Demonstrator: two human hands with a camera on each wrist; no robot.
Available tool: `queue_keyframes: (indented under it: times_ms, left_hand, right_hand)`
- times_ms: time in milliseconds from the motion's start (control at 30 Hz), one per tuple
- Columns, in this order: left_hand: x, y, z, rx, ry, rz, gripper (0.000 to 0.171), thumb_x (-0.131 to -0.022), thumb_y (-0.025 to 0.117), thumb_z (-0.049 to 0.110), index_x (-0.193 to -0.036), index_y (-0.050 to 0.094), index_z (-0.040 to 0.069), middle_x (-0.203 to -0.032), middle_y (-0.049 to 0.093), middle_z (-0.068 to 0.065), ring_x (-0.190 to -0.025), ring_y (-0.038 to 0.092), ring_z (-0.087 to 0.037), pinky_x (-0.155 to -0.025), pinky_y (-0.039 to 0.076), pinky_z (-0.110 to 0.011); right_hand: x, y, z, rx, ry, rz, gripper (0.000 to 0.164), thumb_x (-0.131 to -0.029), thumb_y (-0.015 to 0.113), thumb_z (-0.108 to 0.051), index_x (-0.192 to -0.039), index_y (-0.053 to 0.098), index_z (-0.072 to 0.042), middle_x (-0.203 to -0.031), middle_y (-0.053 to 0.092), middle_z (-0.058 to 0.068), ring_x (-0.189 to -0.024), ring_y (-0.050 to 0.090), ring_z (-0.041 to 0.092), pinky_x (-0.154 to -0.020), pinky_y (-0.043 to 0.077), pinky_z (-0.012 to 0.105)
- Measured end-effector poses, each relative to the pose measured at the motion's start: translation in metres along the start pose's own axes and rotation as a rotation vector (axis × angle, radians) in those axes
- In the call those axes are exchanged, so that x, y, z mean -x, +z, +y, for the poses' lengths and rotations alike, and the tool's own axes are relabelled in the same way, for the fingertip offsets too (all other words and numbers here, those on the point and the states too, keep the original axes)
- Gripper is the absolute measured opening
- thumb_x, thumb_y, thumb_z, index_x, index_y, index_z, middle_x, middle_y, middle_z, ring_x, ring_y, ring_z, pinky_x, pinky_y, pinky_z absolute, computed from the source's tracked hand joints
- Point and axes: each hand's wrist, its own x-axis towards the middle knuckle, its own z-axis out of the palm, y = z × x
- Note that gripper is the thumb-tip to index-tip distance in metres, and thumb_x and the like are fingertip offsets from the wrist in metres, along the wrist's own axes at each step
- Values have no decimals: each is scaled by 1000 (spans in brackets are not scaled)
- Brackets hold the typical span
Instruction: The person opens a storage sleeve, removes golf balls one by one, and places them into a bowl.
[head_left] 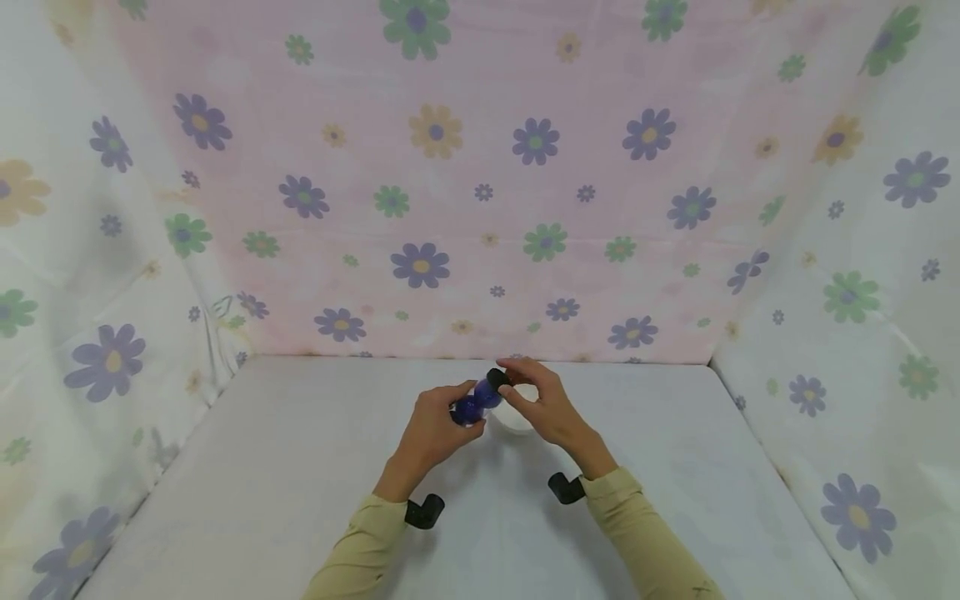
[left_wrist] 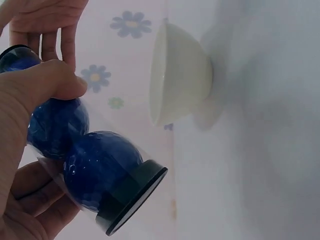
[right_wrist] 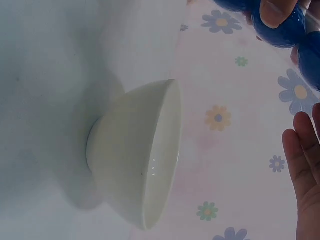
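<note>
A clear tube holds several shiny dark-blue dimpled balls (left_wrist: 102, 167) and has a black cap (left_wrist: 132, 197) at its lower end. My left hand (head_left: 440, 421) grips this tube around its middle, thumb on one side and fingers on the other. At the tube's upper end, another black cap (head_left: 497, 379) lies between the thumb and fingers of my right hand (head_left: 542, 406). Fairly straight right fingers (right_wrist: 302, 160) show in the right wrist view; the thumb's contact is unclear. Just beyond the hands, a white bowl (right_wrist: 127, 155) stands upright on the table, partly hidden in the head view.
The white tabletop (head_left: 300, 450) extends around both arms. Flower-patterned cloth (head_left: 465, 208) hangs behind the table and along both sides. A black device (head_left: 425, 512) is strapped at the left wrist, and another black device (head_left: 566, 488) at the right.
</note>
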Motion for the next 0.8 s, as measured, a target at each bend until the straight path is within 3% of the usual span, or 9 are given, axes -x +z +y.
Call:
queue_keyframes:
  times_ms: [167,300,533,800]
  left_hand:
    - [0,-6,5,-72,59,-5,55,-77,88,14,-127,70,1,-113,75,-15,-101,72,-30,-87,61,-42]
    - [-1,-9,9,-85,77,-16,55,-75,89,12,-125,71,1,-112,76,-15,-102,72,-30,-87,61,-41]
    - [2,-11,16,-53,70,-47,55,-74,90,9,-124,71,-1,-112,76,-15,-101,72,-30,-86,61,-41]
    - [4,-11,16,-72,65,-94,52,-76,90,13,-123,72,2,-108,76,-14,-94,73,-26,-82,62,-38]
  right_hand:
    - [-5,0,-4,110,-45,-28,40,-99,69,-23,-134,65,-6,-106,65,3,-91,63,14,-90,57,36]
    - [-8,0,-7,205,-97,-8,43,-100,65,-38,-125,70,-3,-91,61,1,-75,55,10,-69,54,27]
    - [-12,3,-9,262,-162,30,15,-93,68,-17,-93,74,-3,-70,59,0,-58,44,5,-50,40,20]
    - [-9,9,-4,272,-193,43,16,-89,58,-13,-76,66,-9,-63,54,-4,-53,39,1,-45,33,16]
